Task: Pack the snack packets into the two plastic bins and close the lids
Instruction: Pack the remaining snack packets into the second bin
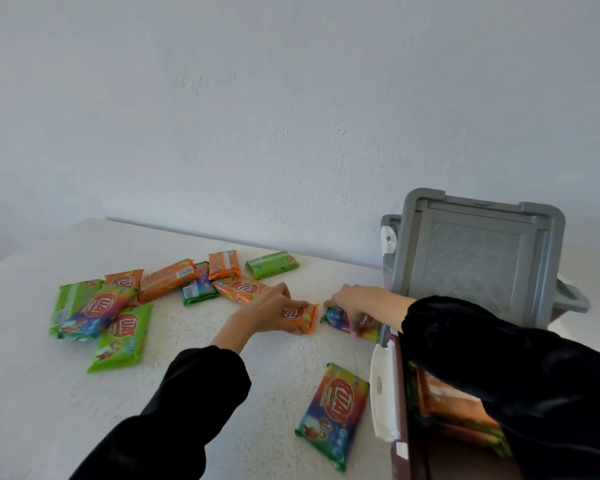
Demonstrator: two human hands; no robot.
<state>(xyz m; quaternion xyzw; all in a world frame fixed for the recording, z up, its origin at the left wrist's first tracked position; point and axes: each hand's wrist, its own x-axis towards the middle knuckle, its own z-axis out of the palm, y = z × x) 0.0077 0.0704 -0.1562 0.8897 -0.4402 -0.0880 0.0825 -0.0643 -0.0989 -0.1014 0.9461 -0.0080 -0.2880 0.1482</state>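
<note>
Nearest, at the right side, stands a brown bin (pixel 397 455) with a white latch (pixel 383 386) on its left wall. It is open, and some packets inside it (pixel 444 400) show under the right sleeve, so the packing has begun, but how full it is I cannot tell. Just left of this bin a rainbow packet (pixel 333 414) lies flat on the tabletop (pixel 222 358), not yet packed. A little farther, the left hand (pixel 274 310) grips an orange packet (pixel 300 318) with the fingers curled round it, low at the tabletop. The right hand (pixel 361 303) reaches across and its fingers pinch a blue packet (pixel 336 317) just beside the far corner of the bin. Farther to the left is a loose heap (pixel 125 306) of about ten green, orange and rainbow packets, and one green packet (pixel 272 265) lies a little apart at the far end. Behind the bin its grey lid (pixel 475 258) stands upright, open. A second grey part (pixel 390 233) with a white latch shows behind the lid; it may belong to the other bin, but I cannot tell. In my judgement the larger part of the work is left: most packets lie outside, and no lid is closed.
</note>
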